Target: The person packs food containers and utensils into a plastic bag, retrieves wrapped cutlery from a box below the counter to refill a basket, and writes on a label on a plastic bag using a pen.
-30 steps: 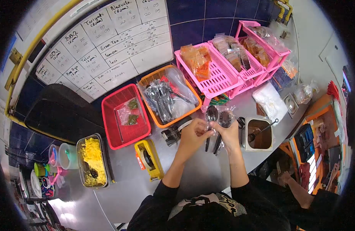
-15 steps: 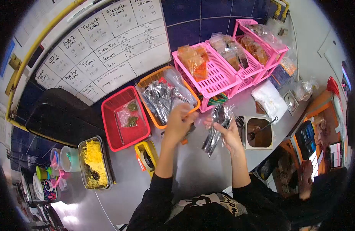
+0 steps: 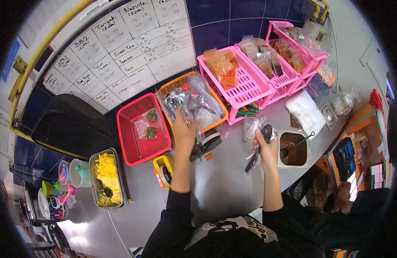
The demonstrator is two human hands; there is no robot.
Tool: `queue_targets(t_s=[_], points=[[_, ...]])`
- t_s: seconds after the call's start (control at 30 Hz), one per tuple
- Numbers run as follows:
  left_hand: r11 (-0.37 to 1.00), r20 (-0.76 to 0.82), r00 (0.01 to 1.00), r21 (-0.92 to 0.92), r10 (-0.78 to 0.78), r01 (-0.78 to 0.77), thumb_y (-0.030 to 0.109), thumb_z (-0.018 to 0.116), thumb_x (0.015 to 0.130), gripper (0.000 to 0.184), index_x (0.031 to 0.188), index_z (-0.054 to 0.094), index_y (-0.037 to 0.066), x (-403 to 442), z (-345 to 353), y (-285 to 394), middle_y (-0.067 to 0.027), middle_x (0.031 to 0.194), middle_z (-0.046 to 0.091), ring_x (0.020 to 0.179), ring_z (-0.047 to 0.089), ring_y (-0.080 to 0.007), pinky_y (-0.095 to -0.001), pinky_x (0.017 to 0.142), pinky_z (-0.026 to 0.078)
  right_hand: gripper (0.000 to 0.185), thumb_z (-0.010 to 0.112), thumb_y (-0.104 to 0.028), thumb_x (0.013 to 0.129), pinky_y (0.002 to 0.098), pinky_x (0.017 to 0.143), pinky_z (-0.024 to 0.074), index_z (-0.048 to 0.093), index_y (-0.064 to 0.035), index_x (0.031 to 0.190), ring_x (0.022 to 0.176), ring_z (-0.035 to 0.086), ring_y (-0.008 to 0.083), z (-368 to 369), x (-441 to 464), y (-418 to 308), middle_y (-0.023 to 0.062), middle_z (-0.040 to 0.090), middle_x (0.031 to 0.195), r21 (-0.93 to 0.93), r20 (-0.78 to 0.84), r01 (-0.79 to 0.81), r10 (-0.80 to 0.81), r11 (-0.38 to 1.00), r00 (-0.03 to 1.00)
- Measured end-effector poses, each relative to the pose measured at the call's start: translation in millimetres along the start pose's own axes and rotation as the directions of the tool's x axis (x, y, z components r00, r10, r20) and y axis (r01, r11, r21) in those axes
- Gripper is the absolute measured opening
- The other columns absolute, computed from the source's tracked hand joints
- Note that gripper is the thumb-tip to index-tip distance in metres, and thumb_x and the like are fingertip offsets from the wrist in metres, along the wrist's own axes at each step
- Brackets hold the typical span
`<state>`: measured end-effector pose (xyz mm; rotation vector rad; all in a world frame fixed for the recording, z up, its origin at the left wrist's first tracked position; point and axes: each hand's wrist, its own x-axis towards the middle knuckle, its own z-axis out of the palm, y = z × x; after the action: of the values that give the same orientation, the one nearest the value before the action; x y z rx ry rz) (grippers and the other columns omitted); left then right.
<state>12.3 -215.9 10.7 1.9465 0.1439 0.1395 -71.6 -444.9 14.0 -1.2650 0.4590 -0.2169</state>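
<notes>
My right hand (image 3: 267, 148) is closed around a bundle of black plastic cutlery in clear wrap (image 3: 255, 158), held tilted above the steel counter. Over the front of the orange basket (image 3: 224, 119) is my left hand (image 3: 184, 132), its fingers apart and nothing visible in them. Its fingertips are close to the wrapped cutlery packets (image 3: 175, 99) inside; whether they touch cannot be made out. Left of the orange basket stands a red basket (image 3: 129, 137) with small clear bags of green contents. A yellow tape dispenser (image 3: 158, 163) sits beside my left wrist, partly hidden by it.
Pink stacked baskets (image 3: 250, 99) with orange and brown sachets stand behind. To the right, a steel container (image 3: 281, 148) holds brown liquid and a ladle (image 3: 309, 136). Shredded yellow food (image 3: 107, 170) fills a tray at left. Another person's hand (image 3: 344, 195) shows at far right.
My left hand has moved left and up towards the packets in the orange basket. My right hand has shifted right, turning the cutlery bundle. The view has shifted slightly.
</notes>
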Motion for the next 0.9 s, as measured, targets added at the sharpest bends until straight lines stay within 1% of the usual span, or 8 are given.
queue_targets(t_s=[0.07, 0.17, 0.33, 0.43, 0.57, 0.73, 0.8, 0.9], points=[[0.797, -0.127, 0.942, 0.575, 0.309, -0.185, 0.024, 0.074, 0.066, 0.073, 0.126, 0.039, 0.006, 29, 5, -18, -0.0207, 0.119, 0.047, 0.110, 0.046, -0.0309, -0.0436, 0.091, 0.037, 0.016, 0.064, -0.017, 0.081, 0.0233, 0.038, 0.0384, 0.054, -0.0051, 0.082, 0.045, 0.047, 0.0091, -6, -5, 1, 0.0008, 0.052, 0.059, 0.051, 0.005, -0.038, 0.038, 0.998, 0.999], [0.548, -0.038, 0.902, 0.805, 0.431, -0.227, 0.043, 0.065, 0.072, 0.079, 0.133, 0.031, 0.006, 64, 30, -40, -0.0231, 0.141, 0.016, 0.130, 0.014, -0.0400, -0.0583, 0.101, 0.015, 0.016, 0.062, -0.015, 0.080, 0.0252, 0.039, 0.0384, 0.049, -0.0053, 0.079, 0.049, 0.048, 0.0112, -17, -9, 15, 0.0021, 0.048, 0.059, 0.050, 0.034, -0.066, 0.064, 0.997, 0.997], [0.516, 0.063, 0.967, 0.836, 0.246, -0.185, 0.055, 0.052, 0.076, 0.088, 0.139, 0.016, 0.006, 92, 62, -88, -0.0215, 0.144, -0.007, 0.132, -0.009, -0.0398, -0.0687, 0.095, 0.004, 0.005, 0.050, -0.004, 0.074, 0.0268, 0.046, 0.0388, 0.047, -0.0002, 0.076, 0.057, 0.047, 0.0137, -25, -23, 22, 0.0067, 0.046, 0.066, 0.175, 0.104, -0.118, 0.100, 0.978, 0.990], [0.587, 0.108, 0.987, 0.795, 0.116, -0.156, 0.061, 0.043, 0.077, 0.092, 0.140, 0.002, 0.008, 98, 70, -91, -0.0198, 0.142, -0.020, 0.129, -0.020, -0.0408, -0.0701, 0.093, 0.001, 0.006, 0.044, -0.001, 0.076, 0.0329, 0.052, 0.0404, 0.044, -0.0014, 0.081, 0.057, 0.045, 0.0158, -29, -20, 42, 0.0064, 0.046, 0.068, 0.386, 0.336, -0.390, 0.267, 0.836, 0.903], [0.678, 0.200, 0.976, 0.730, -0.082, -0.093, 0.064, 0.037, 0.079, 0.089, 0.141, 0.000, 0.011, 96, 59, -67, -0.0213, 0.142, -0.017, 0.129, -0.020, -0.0420, -0.0687, 0.094, -0.002, 0.010, 0.048, -0.006, 0.080, 0.0307, 0.053, 0.0424, 0.050, 0.0039, 0.083, 0.061, 0.051, 0.0178, -12, -36, 40, 0.0108, 0.052, 0.072, 0.185, 0.223, -0.357, 0.315, 0.915, 0.923], [0.780, 0.109, 0.968, 0.574, 0.228, -0.248, 0.050, 0.035, 0.088, 0.072, 0.138, 0.014, 0.003, 65, 19, -35, -0.0262, 0.142, 0.005, 0.131, -0.003, -0.0447, -0.0602, 0.100, -0.003, 0.010, 0.050, -0.012, 0.084, 0.0265, 0.044, 0.0390, 0.050, -0.0022, 0.079, 0.053, 0.048, 0.0136, -15, -69, 56, 0.0067, 0.053, 0.071, 0.155, 0.231, -0.371, 0.331, 0.916, 0.915], [0.656, -0.003, 0.700, 0.353, 0.714, -0.667, 0.034, 0.040, 0.090, 0.058, 0.135, 0.023, 0.001, 32, -19, -12, -0.0285, 0.136, 0.024, 0.130, 0.017, -0.0400, -0.0495, 0.105, 0.007, 0.008, 0.050, -0.010, 0.085, 0.0236, 0.040, 0.0345, 0.049, -0.0018, 0.084, 0.048, 0.043, 0.0111, -39, -80, 84, 0.0037, 0.048, 0.068, 0.186, 0.388, -0.593, 0.496, 0.784, 0.777], [0.809, -0.213, 0.788, 0.020, 0.577, -0.587, 0.007, 0.044, 0.086, 0.034, 0.120, 0.046, -0.001, -60, -66, 1, -0.0216, 0.108, 0.056, 0.094, 0.057, -0.0310, -0.0351, 0.080, 0.044, 0.024, 0.051, -0.012, 0.079, 0.0235, 0.040, 0.0313, 0.043, -0.0094, 0.100, 0.048, 0.039, 0.0103, -64, -132, 89, 0.0045, 0.047, 0.073, 0.156, 0.490, -0.612, 0.477, 0.775, 0.730]])
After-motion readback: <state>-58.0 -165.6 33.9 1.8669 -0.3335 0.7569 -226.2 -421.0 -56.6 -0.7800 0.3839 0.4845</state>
